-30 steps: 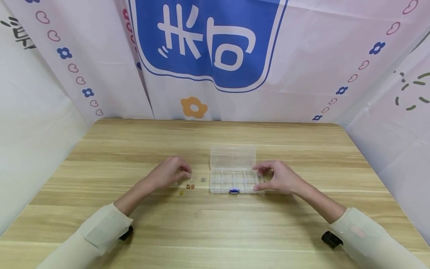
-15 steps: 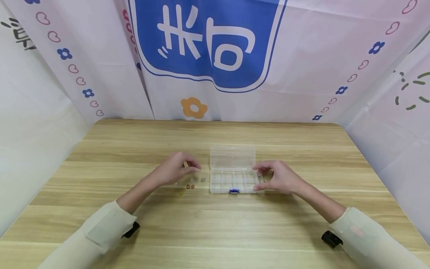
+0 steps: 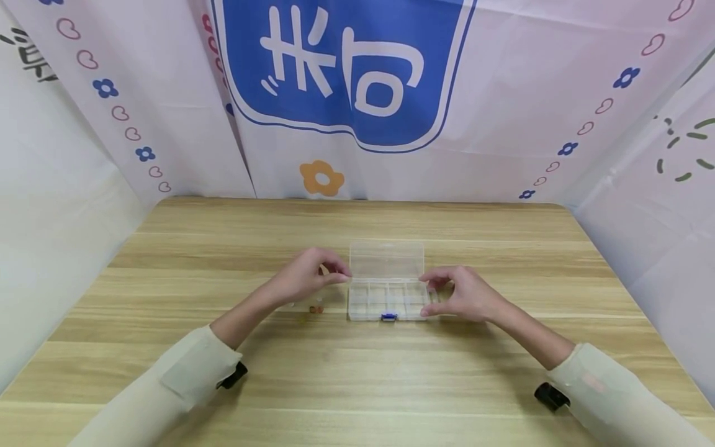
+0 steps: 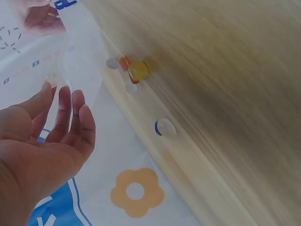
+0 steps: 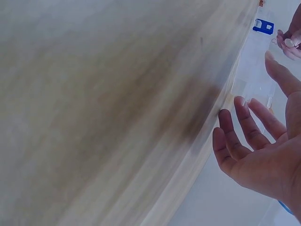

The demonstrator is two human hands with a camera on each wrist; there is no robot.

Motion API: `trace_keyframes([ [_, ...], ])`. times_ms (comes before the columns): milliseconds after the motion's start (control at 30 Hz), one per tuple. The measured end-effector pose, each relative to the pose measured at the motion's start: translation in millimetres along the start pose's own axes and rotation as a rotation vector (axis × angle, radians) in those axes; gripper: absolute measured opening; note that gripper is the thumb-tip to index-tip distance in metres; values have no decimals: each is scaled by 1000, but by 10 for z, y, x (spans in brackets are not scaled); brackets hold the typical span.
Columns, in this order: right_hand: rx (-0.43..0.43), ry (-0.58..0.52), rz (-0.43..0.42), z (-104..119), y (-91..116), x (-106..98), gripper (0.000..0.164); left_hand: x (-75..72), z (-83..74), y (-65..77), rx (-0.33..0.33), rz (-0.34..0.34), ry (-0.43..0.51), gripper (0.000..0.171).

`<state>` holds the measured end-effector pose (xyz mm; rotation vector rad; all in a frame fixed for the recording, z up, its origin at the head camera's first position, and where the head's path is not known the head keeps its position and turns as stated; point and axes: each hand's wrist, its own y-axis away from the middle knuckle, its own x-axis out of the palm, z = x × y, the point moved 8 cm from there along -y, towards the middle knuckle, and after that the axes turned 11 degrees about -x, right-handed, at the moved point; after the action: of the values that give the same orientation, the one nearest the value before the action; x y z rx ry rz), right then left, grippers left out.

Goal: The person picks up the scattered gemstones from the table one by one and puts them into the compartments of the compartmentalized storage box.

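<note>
A clear plastic compartment box [image 3: 365, 315] lies on the table with its lid [image 3: 387, 261] swung back and a blue latch [image 3: 389, 316] at the front. My left hand [image 3: 307, 273] is at the box's back left corner. Between its thumb and a fingertip is a small clear bead [image 4: 53, 78], seen in the left wrist view. The thumb and index finger of my right hand [image 3: 469, 295] hold the box's right end from front and back; its other fingers curl loosely in the right wrist view. Left of the box lie several beads: yellow [image 4: 138, 70], orange-red [image 4: 124, 63] and clear [image 4: 165, 128].
A wood-grain table [image 3: 357, 385] spreads around the box. Behind it hangs a white printed cloth [image 3: 503, 155] with a blue sign, and more cloth stands at both sides. A black wrist camera [image 3: 231, 376] sits under the left sleeve, another [image 3: 552, 397] under the right.
My left hand has risen from among the beads and moved right, up to the box's left edge. My right hand and the box have stayed in place.
</note>
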<state>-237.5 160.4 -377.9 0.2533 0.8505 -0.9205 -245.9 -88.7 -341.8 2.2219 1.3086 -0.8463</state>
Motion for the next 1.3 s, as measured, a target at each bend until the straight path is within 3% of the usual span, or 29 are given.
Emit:
trace_keyframes([
  [500, 4, 0, 8, -12, -5, 6, 60, 200, -170, -177, -26, 67, 65, 11],
  [900, 4, -3, 8, -15, -15, 7, 60, 486, -318, -375, -37, 140, 150, 10],
  [1300, -1, -9, 10, 0, -10, 0, 60, 684, -488, -573, -32, 126, 78, 7],
])
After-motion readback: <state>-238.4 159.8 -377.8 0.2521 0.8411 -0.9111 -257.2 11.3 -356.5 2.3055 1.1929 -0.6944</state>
